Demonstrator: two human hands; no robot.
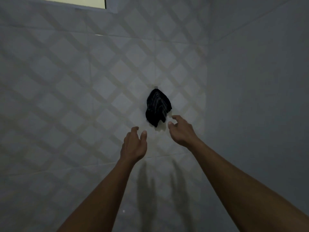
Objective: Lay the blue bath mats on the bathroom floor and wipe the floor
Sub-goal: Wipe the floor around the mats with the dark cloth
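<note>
A dark, striped cloth hangs bunched from a small hook on the tiled wall. Both my arms are stretched out toward it. My left hand is just below and left of the cloth, fingers loosely spread, holding nothing. My right hand is just right of the cloth's lower edge, its fingertips close to the fabric but apart from it, also empty. No blue bath mat is in view.
The room is dim. A plain wall meets the tiled wall in a corner on the right. A lit window or opening shows at the top left edge. Shadows of my arms fall on the tiles below.
</note>
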